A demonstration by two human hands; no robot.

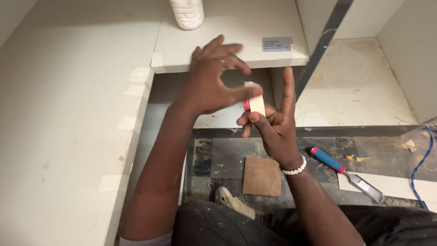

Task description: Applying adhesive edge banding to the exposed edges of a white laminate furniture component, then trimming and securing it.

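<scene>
On the far left is a big white board (68,114) with bits of pale tape (139,75) stuck along its edge. A white shelf (227,50) sits higher up, and a white plastic bottle (186,12) stands on it. A small grey label (276,43) is stuck near the front of the shelf.

The left hand (211,82) is up in front of the shelf. Its fingers are spread wide, and the thumb tip touches the top of a small roll of pale tape (256,104) with a red ring inside it. The right hand (273,125) holds that roll from below. Its thumb and bent fingers are pinched on the roll, and one finger points straight up. A white bead bracelet (295,168) is around the right wrist.

Down on the dark, dirty floor (227,155) lies a flat brown square (261,176), and a pale shoe (234,202) is just beside it. Further right, a chisel (346,174) with a blue and red handle lies on the floor, with its metal end on a white strip (396,184). A blue cord (421,164) curls at the far right.
</scene>
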